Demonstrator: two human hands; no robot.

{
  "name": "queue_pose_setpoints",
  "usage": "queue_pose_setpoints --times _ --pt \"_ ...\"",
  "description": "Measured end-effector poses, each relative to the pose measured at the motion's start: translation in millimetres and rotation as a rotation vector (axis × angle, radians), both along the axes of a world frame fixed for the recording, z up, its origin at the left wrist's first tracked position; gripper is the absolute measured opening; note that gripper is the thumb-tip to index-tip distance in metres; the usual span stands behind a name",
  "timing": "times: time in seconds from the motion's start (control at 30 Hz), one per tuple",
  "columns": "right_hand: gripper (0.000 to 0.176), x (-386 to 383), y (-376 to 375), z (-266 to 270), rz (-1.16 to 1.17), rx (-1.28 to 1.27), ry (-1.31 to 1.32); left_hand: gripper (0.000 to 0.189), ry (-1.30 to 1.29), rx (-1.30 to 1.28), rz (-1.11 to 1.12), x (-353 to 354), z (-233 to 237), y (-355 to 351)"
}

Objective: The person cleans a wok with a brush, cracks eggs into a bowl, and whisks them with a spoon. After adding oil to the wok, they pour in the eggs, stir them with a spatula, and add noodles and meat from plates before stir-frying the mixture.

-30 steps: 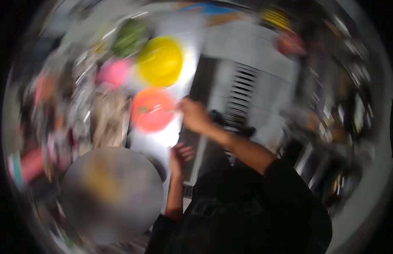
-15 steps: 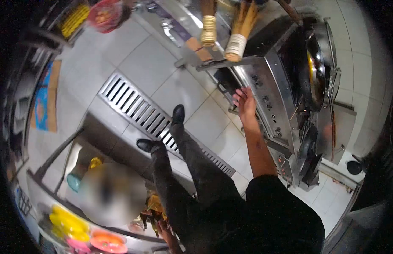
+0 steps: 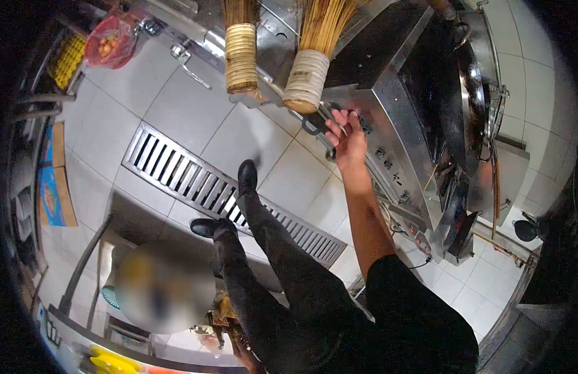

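Note:
My right hand [image 3: 349,142] reaches forward along the front of the steel stove [image 3: 388,121], with its fingers loosely curled and spaced apart and nothing seen between them. Its uppermost fingertips overlap the upper end of the knob row in this view, near a control knob [image 3: 364,124]. Low in the picture, my left hand [image 3: 244,354] shows only in part beside my leg. Close to it stands a cluster of brown and golden items [image 3: 223,313], and its fingers are mostly hidden.
Two bamboo wok brushes [image 3: 241,59] [image 3: 306,81] jut over the counter's edge. A dark wok [image 3: 473,106] sits on the stove. A floor drain grate [image 3: 177,165] crosses the tiles by my shoes. A red basket [image 3: 111,43] of round items is at upper left; yellow dishes [image 3: 114,361] are lower left.
My right hand has moved forward along the stove front to the upper knobs. The view has shifted, bringing the brushes lower and larger. My left hand stays low beside my leg.

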State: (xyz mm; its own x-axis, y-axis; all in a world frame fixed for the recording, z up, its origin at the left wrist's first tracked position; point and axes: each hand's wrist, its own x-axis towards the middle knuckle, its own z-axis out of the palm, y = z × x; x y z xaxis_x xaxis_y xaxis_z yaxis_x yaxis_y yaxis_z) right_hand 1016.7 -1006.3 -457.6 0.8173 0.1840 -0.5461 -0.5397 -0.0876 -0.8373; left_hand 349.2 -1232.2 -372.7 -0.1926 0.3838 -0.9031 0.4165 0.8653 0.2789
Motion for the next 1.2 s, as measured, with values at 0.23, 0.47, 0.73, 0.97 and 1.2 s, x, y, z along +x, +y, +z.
queue_pose_setpoints --times 0.23,0.47,0.73,0.97,1.2 --pt "0.037 1 1 6 0.043 -0.085 0.005 0.039 0.024 0.017 0.08 15 -1 8" --pt "0.042 1 2 7 0.041 -0.103 -0.011 0.043 0.038 0.003 0.141 23 3 13" --pt "0.047 0 1 5 0.044 -0.108 -0.048 0.041 0.002 -0.063 0.196 21 3 12" --pt "0.048 -2 0 5 0.049 -0.119 -0.073 0.041 0.031 -0.022 0.312 53 16 32" --pt "0.049 0 -2 4 0.081 -0.162 -0.06 0.041 0.041 -0.051 0.218 52 8 30"
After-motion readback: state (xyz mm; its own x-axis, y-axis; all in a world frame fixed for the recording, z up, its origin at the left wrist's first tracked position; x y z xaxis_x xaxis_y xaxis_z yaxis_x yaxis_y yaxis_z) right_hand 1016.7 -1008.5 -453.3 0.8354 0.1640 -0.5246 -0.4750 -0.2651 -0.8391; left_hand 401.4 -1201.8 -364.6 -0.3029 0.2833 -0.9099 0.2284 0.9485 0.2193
